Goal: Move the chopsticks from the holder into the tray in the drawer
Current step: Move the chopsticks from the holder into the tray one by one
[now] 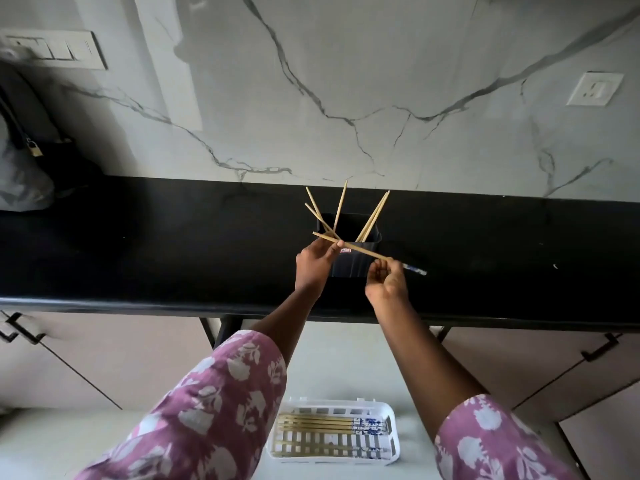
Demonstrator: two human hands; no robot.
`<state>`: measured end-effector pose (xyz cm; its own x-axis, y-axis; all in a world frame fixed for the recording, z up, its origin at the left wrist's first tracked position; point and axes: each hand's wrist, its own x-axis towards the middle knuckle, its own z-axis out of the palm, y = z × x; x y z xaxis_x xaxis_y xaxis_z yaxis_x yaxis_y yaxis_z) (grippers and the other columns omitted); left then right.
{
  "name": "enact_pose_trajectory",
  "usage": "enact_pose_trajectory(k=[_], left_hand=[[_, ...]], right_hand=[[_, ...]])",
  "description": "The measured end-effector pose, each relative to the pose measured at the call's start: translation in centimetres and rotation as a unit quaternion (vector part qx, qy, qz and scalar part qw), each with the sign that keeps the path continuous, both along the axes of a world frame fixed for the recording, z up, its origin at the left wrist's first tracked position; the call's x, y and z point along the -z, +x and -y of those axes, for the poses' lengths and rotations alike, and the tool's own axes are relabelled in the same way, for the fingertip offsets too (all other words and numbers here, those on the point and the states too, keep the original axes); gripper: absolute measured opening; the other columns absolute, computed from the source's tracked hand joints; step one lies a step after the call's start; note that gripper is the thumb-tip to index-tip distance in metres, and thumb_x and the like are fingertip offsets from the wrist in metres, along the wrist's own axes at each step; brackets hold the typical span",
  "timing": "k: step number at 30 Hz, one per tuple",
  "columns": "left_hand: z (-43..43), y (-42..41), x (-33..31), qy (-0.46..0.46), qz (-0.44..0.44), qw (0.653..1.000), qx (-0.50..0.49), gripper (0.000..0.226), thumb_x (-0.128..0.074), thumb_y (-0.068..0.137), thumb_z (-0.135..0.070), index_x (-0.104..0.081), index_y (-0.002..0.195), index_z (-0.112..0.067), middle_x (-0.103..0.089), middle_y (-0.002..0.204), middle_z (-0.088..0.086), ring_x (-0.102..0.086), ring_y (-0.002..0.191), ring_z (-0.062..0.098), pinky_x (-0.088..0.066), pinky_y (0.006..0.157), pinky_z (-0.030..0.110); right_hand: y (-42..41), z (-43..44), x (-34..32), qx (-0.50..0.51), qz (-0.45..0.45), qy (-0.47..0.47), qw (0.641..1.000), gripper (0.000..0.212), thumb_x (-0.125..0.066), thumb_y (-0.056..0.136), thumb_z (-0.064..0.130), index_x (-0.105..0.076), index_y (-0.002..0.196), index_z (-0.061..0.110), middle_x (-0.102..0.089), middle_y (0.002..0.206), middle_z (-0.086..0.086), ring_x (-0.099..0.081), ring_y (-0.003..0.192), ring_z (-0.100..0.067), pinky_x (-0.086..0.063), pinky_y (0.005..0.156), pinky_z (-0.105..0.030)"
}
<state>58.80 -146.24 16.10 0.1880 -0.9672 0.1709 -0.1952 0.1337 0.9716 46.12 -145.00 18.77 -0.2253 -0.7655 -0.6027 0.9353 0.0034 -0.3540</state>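
Both hands are sitting over the black tabletop [138, 244], in front of the black holder [349, 261]. The left hand [313, 266] and right hand [388, 285] are sharing one chopstick [360, 251]: left fingers are pinching it near the pale tip end, right fingers are pinching it near the blue-patterned end, which is sticking out past the right hand. The stick is lying nearly level, tilted down to the right, crossing just in front of the holder's rim. Five or so more chopsticks [341, 206] are standing in the holder, fanning out left, up and right. Below, the drawer [346, 362] is standing open with the white slotted tray [393, 441] lying in it; several chopsticks [311, 423] are lying flat in the tray in two rows, blue ends pointing right. Floral purple sleeves [214, 403] are covering both upper arms
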Motion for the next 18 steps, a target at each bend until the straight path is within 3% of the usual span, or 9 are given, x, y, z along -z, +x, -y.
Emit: enact_pose_trajectory(k=[3,6,8,10,11,12,14,16,18], left_hand=[[-0.4,-0.3,-1.0,-0.017,-0.053,0.998,0.007,0.031,-0.067,0.085,-0.03,-0.068,0.112,-0.015,-0.072,0.09,-0.008,-0.066,0.093,0.005,-0.052,0.084,0.023],[-0.9,-0.3,-2.1,-0.031,-0.065,0.997,0.008,0.016,-0.064,0.088,-0.023,-0.073,0.095,-0.011,-0.073,0.085,0.0,-0.068,0.086,0.009,-0.052,0.079,0.026],[-1.1,0.1,-2.8,-0.036,-0.05,0.998,0.001,0.013,-0.061,0.09,-0.021,-0.072,0.082,-0.018,-0.072,0.079,-0.005,-0.068,0.08,0.005,-0.052,0.077,0.023],[-1.1,0.5,-3.2,-0.036,-0.022,0.999,-0.016,0.017,-0.061,0.09,-0.02,-0.068,0.074,-0.023,-0.07,0.075,-0.007,-0.065,0.074,0.001,-0.05,0.073,0.02],[-1.1,0.8,-3.3,-0.034,-0.003,0.999,-0.023,0.018,-0.062,0.089,-0.02,-0.067,0.072,-0.024,-0.069,0.074,-0.005,-0.063,0.07,0.001,-0.049,0.07,0.02],[-1.1,1.0,-3.4,-0.03,0.021,0.999,-0.027,0.019,-0.063,0.089,-0.021,-0.066,0.07,-0.023,-0.069,0.073,-0.002,-0.061,0.067,0.003,-0.047,0.066,0.021],[-1.0,1.5,-3.3,-0.017,0.067,0.997,-0.028,0.017,-0.064,0.088,-0.025,-0.068,0.074,-0.016,-0.071,0.076,0.008,-0.06,0.066,0.01,-0.047,0.062,0.027],[-1.1,1.8,-2.9,-0.005,0.1,0.995,-0.024,0.022,-0.064,0.088,-0.027,-0.071,0.08,-0.008,-0.072,0.08,0.013,-0.066,0.073,0.022,-0.051,0.066,0.036],[-1.3,2.2,-2.3,0.003,0.107,0.994,-0.021,0.023,-0.064,0.088,-0.027,-0.071,0.079,-0.006,-0.072,0.079,0.015,-0.068,0.078,0.028,-0.052,0.07,0.041]], right_hand=[[0.4,-0.8,0.3,-0.02,0.032,-0.001,0.999,0.02,-0.061,0.088,0.01,-0.056,0.068,0.008,-0.055,0.065,-0.001,-0.056,0.052,-0.008,-0.049,0.038,-0.012],[0.5,-1.4,0.4,-0.074,0.013,0.024,0.997,0.018,-0.065,0.086,0.012,-0.059,0.07,0.007,-0.061,0.047,-0.002,-0.059,0.041,-0.01,-0.05,0.038,-0.015],[0.4,-1.7,0.6,-0.136,-0.053,0.053,0.988,0.017,-0.069,0.084,0.015,-0.061,0.073,0.005,-0.063,0.048,-0.004,-0.061,0.042,-0.012,-0.054,0.045,-0.02],[0.4,-2.0,0.9,-0.189,-0.191,0.075,0.96,0.016,-0.071,0.082,0.016,-0.063,0.081,0.002,-0.064,0.064,-0.006,-0.061,0.057,-0.014,-0.054,0.057,-0.025],[0.4,-2.2,1.2,-0.198,-0.298,0.08,0.93,0.018,-0.072,0.082,0.016,-0.065,0.084,-0.001,-0.065,0.07,-0.008,-0.061,0.061,-0.016,-0.052,0.058,-0.027],[0.4,-2.3,1.7,-0.187,-0.435,0.081,0.877,0.023,-0.072,0.081,0.017,-0.066,0.088,-0.004,-0.068,0.075,-0.012,-0.063,0.065,-0.02,-0.05,0.058,-0.029],[0.5,-3.0,2.4,-0.16,-0.678,0.034,0.717,0.027,-0.071,0.082,0.02,-0.069,0.094,-0.004,-0.073,0.089,-0.019,-0.067,0.08,-0.03,-0.041,0.062,-0.026],[0.8,-3.4,3.0,-0.151,-0.779,-0.044,0.607,0.028,-0.071,0.082,0.018,-0.069,0.1,-0.003,-0.073,0.096,-0.02,-0.068,0.091,-0.032,-0.04,0.066,-0.023],[1.3,-3.5,3.5,-0.182,-0.814,-0.096,0.544,0.03,-0.07,0.083,0.017,-0.068,0.106,-0.002,-0.073,0.101,-0.018,-0.068,0.096,-0.03,-0.048,0.072,-0.027]])
